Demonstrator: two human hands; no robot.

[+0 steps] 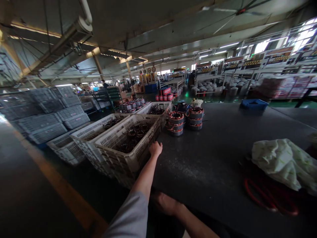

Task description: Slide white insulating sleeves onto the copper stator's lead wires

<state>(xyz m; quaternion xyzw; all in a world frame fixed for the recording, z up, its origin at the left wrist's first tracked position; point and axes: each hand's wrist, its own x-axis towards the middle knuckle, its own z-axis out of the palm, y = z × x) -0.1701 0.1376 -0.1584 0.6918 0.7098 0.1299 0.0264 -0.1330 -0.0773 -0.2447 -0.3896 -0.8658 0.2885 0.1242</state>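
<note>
My left hand (156, 149) reaches forward along the seam between a light plastic crate (127, 158) and the dark table (198, 155). Its fingers are curled in, and what they hold, if anything, is hidden. Close to my body, by the table's front edge, is my right hand (167, 203); it is blurred and its fingers cannot be made out. Dark ring-shaped parts (132, 134) lie inside the crate. Beyond my left hand, stacks of motor stators (175, 124) with copper windings stand on the table, a second stator stack (195, 119) beside them.
More light crates (92, 132) stand to the left, with stacked grey crates (47, 122) farther off. A crumpled pale cloth (279, 160) and red cord-like loops (269, 198) lie on the table's right. A blue tray (254, 104) sits at its far edge.
</note>
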